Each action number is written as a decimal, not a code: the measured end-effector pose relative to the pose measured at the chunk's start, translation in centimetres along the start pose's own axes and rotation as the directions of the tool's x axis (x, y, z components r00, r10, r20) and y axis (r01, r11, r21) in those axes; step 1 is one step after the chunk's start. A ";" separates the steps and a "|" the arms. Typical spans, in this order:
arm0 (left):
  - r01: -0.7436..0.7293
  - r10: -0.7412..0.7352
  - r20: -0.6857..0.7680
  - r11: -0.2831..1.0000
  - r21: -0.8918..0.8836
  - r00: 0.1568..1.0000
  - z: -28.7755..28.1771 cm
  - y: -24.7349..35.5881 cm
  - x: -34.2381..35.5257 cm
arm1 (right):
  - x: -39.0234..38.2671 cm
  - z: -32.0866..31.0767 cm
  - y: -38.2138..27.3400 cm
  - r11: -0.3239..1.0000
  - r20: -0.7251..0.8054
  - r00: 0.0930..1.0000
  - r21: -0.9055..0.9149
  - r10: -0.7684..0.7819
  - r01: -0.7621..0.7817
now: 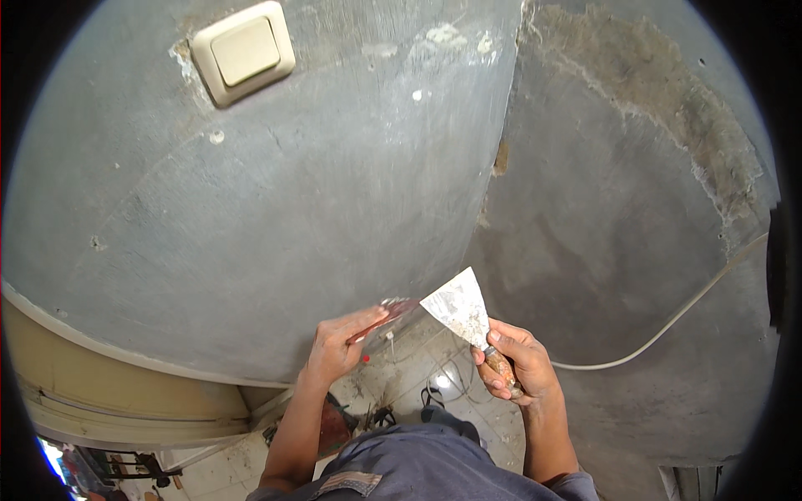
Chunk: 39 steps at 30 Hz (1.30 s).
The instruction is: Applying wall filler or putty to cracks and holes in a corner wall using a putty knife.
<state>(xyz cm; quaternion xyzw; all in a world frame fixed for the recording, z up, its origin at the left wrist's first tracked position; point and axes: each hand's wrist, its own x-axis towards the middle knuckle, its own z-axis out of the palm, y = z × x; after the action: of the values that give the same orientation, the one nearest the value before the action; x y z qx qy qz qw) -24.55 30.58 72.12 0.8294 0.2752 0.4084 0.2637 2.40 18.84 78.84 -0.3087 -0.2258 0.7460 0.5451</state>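
My right hand (522,367) is closed round the worn wooden handle of a putty knife (458,307). Its wide blade points up and to the left and is smeared with white filler. In my left hand (341,342) is a thin, flat reddish-brown piece (398,312), seen nearly edge-on, with whitish matter on its top. The blade's left corner comes close to that piece's right end; whether they touch I cannot tell. Both hands are in front of the grey wall (292,217), near its inner corner.
A cream light switch (244,53) sits on the left wall. Rough bare plaster (652,75) runs across the right wall, and a white cable (635,357) droops along it. Below are a tiled floor (493,417) with loose cords and a curved cream-edged opening (125,363) at left.
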 end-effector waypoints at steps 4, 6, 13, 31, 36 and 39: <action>0.337 -0.341 -0.150 0.940 -0.046 0.928 -0.2 -0.9 -3.0 | 2.1 0.9 -2.7 0.978 -0.019 0.979 0.031 -0.204 0.205; 0.477 -0.500 -0.260 0.866 -0.151 0.826 -0.5 -2.5 -5.6 | 4.6 1.5 -4.1 0.939 -0.058 0.937 -0.021 -0.344 0.343; 0.537 -0.616 -0.361 0.788 -0.302 0.700 -0.5 -2.0 -8.7 | 15.4 2.2 -11.9 0.644 -0.240 0.616 -0.475 -0.750 0.600; 0.612 -0.698 -0.446 0.712 -0.344 0.560 -1.2 -1.9 -9.5 | 26.2 6.0 -15.9 0.017 -0.006 0.038 -0.955 -0.999 0.297; 0.609 -0.703 -0.445 0.708 -0.358 0.555 -0.7 -3.3 -10.0 | 26.7 5.8 -15.2 -0.026 0.029 0.005 -0.961 -1.000 0.275; 0.591 -0.724 -0.424 0.690 -0.418 0.545 -0.9 -3.6 -9.7 | 25.4 5.7 -12.9 -0.080 0.086 0.026 -0.979 -0.996 0.188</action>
<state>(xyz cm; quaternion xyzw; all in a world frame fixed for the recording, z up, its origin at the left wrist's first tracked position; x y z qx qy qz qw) -31.16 26.80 65.05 0.4696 0.5833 0.5302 0.3975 1.57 46.98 86.08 -0.6143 -0.4203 -0.1448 0.6519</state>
